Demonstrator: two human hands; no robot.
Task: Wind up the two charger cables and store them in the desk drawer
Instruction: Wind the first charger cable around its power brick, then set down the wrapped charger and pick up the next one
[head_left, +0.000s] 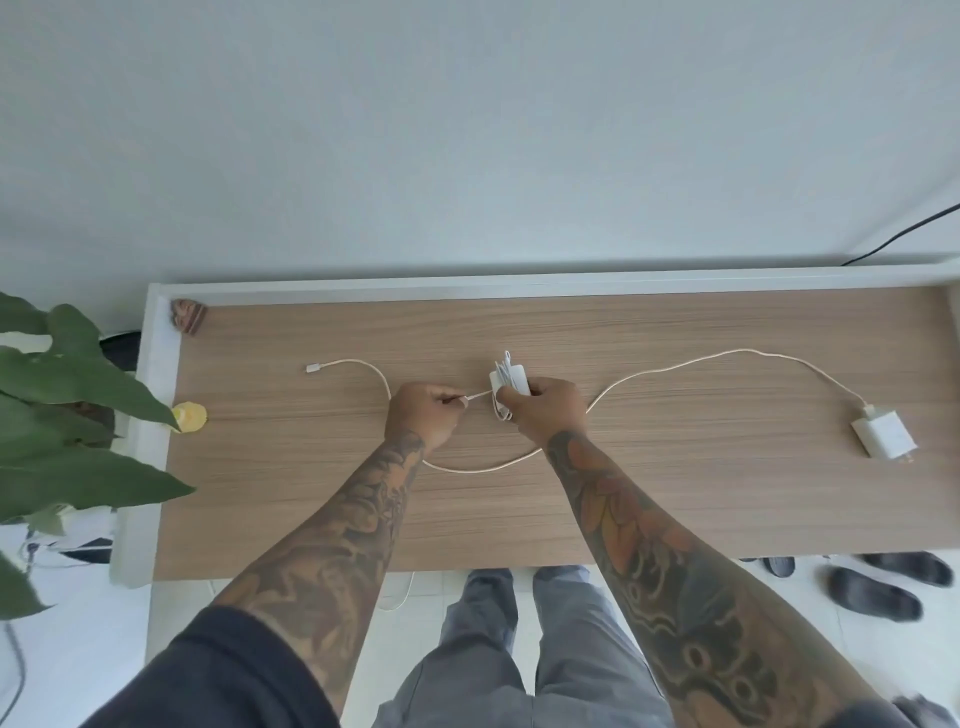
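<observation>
While right hand (540, 410) grips wound charger brick (510, 382) at desk (675, 509) centre, we see left hand (423, 415) pinching its cable tail (478, 396), taut left-right; second charger (883, 434) lies far right, nearer right hand.

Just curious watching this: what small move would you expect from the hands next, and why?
Probably one more wrap: the left hand pinches a short cable end, the right hand grips the charger with loops already wound. The second charger cable lies unwound on the desk.
</observation>
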